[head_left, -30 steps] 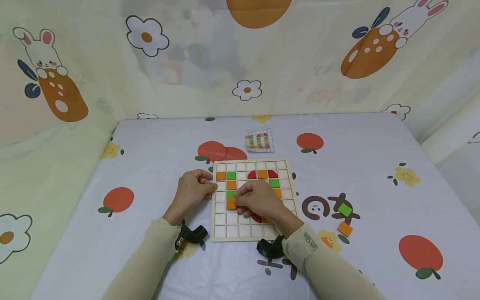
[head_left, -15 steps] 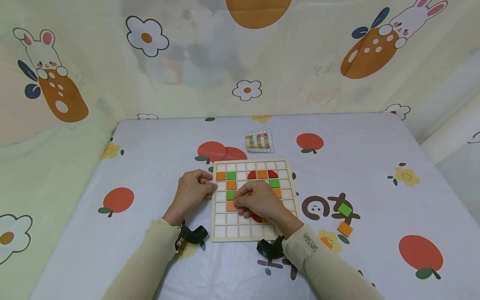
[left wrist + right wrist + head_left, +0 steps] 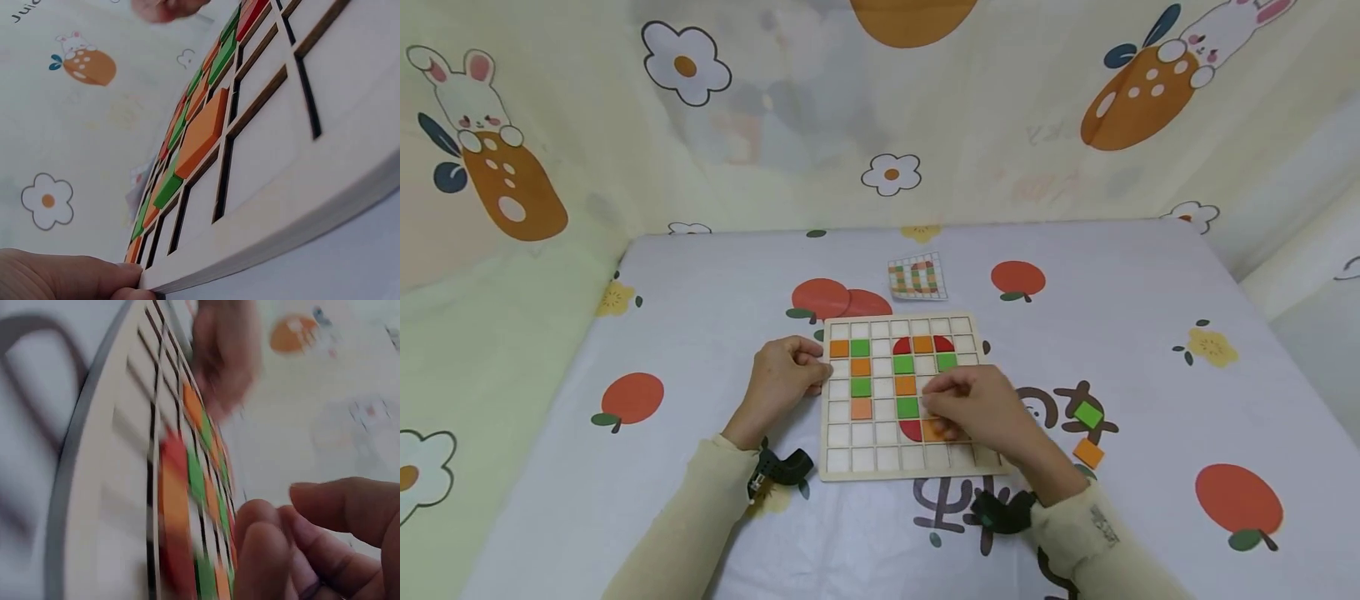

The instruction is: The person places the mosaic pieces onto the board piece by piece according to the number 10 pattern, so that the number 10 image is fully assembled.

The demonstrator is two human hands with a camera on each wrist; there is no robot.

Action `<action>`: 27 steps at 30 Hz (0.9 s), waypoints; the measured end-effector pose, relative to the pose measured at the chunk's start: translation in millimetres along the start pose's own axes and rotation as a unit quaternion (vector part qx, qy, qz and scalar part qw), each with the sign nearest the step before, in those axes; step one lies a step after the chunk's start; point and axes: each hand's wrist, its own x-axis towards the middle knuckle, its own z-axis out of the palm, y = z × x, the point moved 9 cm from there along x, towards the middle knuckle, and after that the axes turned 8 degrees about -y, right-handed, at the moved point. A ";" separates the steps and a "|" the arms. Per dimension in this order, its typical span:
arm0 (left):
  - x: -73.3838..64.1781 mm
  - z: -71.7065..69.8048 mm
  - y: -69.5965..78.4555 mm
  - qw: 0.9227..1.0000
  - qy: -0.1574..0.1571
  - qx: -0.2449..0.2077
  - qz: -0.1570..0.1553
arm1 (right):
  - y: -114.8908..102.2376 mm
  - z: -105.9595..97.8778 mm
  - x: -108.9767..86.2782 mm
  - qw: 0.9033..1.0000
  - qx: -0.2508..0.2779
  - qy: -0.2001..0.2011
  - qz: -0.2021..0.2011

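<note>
A wooden grid board (image 3: 862, 460) lies on the table, with orange and green square tiles and red rounded tiles in some cells. My left hand (image 3: 778, 379) pinches its left edge, thumb and fingertip at the rim in the left wrist view. Over the board's right side hovers my right hand (image 3: 981, 408), fingers loosely bent and nothing visible between them; it hides several cells. An orange tile (image 3: 861, 409) sits at the bottom of the left column of tiles. To the right of the board lie a loose green tile (image 3: 1087, 414) and a loose orange tile (image 3: 1087, 453).
Behind the board lies a small card (image 3: 917, 277) printed with a coloured grid pattern. The white tablecloth (image 3: 700, 283) bears printed fruit and flowers. A patterned curtain (image 3: 805, 108) hangs along the back.
My right hand has left the orange tile in its cell and moved right across the board, uncovering the second group of tiles. The left hand stays on the edge. The head view shifts slightly.
</note>
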 end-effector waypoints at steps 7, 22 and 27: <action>1.2 -1.8 0.6 1.000 0.002 0.011 -0.007 | 47.0 -63.5 -55.9 0.995 -0.083 0.049 0.037; -0.8 0.3 -0.9 1.000 0.007 0.005 -0.019 | 79.5 -65.4 -100.1 0.964 -0.228 0.109 0.086; -0.4 0.6 -1.1 1.000 0.005 0.002 -0.018 | 79.2 -64.7 -99.9 0.963 -0.227 0.116 0.087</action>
